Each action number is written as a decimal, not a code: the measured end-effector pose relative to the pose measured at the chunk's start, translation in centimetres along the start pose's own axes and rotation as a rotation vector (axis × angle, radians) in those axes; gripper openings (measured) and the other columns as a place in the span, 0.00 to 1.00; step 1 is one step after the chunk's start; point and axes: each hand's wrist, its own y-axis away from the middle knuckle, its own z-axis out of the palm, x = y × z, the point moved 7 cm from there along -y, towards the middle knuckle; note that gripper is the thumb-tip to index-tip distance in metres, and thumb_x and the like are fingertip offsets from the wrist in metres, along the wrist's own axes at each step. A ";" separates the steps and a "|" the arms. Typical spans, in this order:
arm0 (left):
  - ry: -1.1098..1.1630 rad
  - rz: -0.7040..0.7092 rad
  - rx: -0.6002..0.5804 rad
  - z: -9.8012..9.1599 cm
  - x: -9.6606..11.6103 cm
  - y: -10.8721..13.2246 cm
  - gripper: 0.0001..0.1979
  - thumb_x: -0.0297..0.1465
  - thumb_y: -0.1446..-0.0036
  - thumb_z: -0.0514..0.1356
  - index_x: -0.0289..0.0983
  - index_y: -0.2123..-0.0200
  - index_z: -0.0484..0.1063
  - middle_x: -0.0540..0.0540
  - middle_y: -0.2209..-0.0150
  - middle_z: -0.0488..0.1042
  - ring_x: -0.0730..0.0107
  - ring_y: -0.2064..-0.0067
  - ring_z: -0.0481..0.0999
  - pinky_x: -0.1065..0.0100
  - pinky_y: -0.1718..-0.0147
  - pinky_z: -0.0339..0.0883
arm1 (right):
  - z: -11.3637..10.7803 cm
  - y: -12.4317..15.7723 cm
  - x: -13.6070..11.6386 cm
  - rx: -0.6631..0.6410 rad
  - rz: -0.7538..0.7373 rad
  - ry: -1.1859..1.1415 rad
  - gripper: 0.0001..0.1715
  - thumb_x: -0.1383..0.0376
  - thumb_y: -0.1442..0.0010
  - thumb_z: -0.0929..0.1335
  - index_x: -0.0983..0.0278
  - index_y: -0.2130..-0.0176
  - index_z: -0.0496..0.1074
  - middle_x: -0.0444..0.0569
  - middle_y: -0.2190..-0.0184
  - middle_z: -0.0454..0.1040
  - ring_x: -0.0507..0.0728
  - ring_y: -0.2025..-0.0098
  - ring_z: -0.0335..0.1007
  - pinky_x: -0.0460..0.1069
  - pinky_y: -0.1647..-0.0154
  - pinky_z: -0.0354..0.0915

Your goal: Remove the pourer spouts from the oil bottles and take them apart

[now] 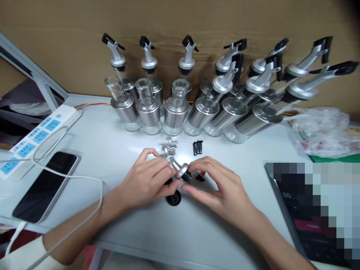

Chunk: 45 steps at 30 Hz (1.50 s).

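Between the two hands at mid-frame lay a metal pourer [181, 170], slanting from its nozzle [173, 162] at upper left to its black stopper [187, 176] at lower right, the left hand [152, 178] pinching it, the right hand [221, 183] touching the stopper side, whether gripping I could not tell. Loose spouts [168, 151] and black levers [198, 147] lay just above, a black disc [173, 198] just below, and bottles [176, 114] lined the table [135, 232] across the upper frame, while a white cable [101, 191] crossed the left forearm.
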 end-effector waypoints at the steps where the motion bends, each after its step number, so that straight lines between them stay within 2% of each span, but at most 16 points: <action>1: 0.003 0.006 -0.009 0.0 0.1 0.0 0.06 0.30 0.41 0.55 0.37 0.71 0.63 0.55 0.77 0.72 0.79 0.77 0.67 0.67 0.61 0.61 | 0.0 0.0 0.0 0.003 -0.003 0.001 0.09 0.66 0.44 0.70 0.62 0.62 0.67 0.47 0.68 0.74 0.53 0.66 0.71 0.47 0.66 0.68; 9: 0.048 0.017 -0.027 -0.1 0.2 0.0 0.01 0.26 0.41 0.55 0.37 0.66 0.65 0.54 0.74 0.74 0.78 0.75 0.69 0.66 0.60 0.62 | -0.4 0.1 -0.1 0.021 -0.029 -0.032 0.05 0.70 0.42 0.67 0.63 0.63 0.68 0.46 0.70 0.74 0.51 0.69 0.70 0.46 0.67 0.67; 14: -0.012 -0.021 0.072 -0.7 -0.3 0.1 0.07 0.26 0.43 0.57 0.39 0.59 0.65 0.49 0.66 0.73 0.72 0.66 0.71 0.66 0.62 0.63 | -0.6 0.0 -0.1 0.022 0.012 -0.058 0.03 0.70 0.42 0.66 0.62 0.67 0.68 0.44 0.73 0.74 0.51 0.72 0.69 0.45 0.71 0.66; 17: -0.047 0.002 0.047 -0.5 -0.2 0.0 0.09 0.25 0.43 0.56 0.39 0.58 0.64 0.48 0.63 0.73 0.71 0.63 0.71 0.66 0.61 0.62 | -0.5 -0.1 -0.2 -0.006 0.038 -0.070 0.03 0.69 0.43 0.66 0.62 0.68 0.67 0.44 0.74 0.73 0.50 0.74 0.69 0.45 0.72 0.66; 21: -0.024 0.030 -0.001 -0.3 -0.1 -0.1 0.09 0.23 0.42 0.54 0.39 0.58 0.64 0.49 0.64 0.75 0.72 0.63 0.72 0.65 0.59 0.60 | -0.5 0.0 0.1 -0.033 0.107 -0.108 0.04 0.69 0.44 0.66 0.61 0.69 0.65 0.43 0.75 0.73 0.50 0.75 0.69 0.44 0.73 0.65; 26: -0.010 0.024 -0.020 -0.3 -0.2 -0.1 0.06 0.23 0.41 0.54 0.37 0.60 0.66 0.49 0.67 0.76 0.72 0.65 0.73 0.64 0.59 0.58 | -0.6 0.4 0.9 0.012 0.205 -0.174 0.10 0.68 0.46 0.67 0.60 0.72 0.59 0.43 0.75 0.73 0.50 0.73 0.70 0.44 0.72 0.66; 35: -0.003 0.007 0.010 -0.3 -0.3 0.0 0.07 0.22 0.41 0.54 0.37 0.61 0.66 0.51 0.68 0.77 0.75 0.68 0.73 0.64 0.58 0.57 | -0.6 0.6 1.1 0.001 0.234 -0.157 0.04 0.67 0.42 0.65 0.61 0.63 0.67 0.46 0.71 0.74 0.52 0.69 0.72 0.45 0.68 0.69; 41: 0.000 -0.020 -0.011 -0.4 -0.5 -0.1 0.04 0.26 0.40 0.55 0.38 0.61 0.65 0.54 0.70 0.77 0.76 0.70 0.73 0.63 0.57 0.55 | -0.2 0.6 1.2 -0.056 0.220 -0.155 0.09 0.66 0.44 0.67 0.61 0.59 0.67 0.47 0.67 0.74 0.53 0.65 0.72 0.48 0.63 0.70; 45: 0.001 -0.035 -0.021 -0.1 -0.6 0.1 0.03 0.29 0.39 0.55 0.39 0.61 0.65 0.55 0.70 0.77 0.77 0.71 0.73 0.64 0.58 0.54 | 0.1 0.7 1.4 -0.086 0.239 -0.145 0.09 0.66 0.42 0.66 0.60 0.58 0.67 0.47 0.65 0.74 0.54 0.64 0.72 0.48 0.63 0.69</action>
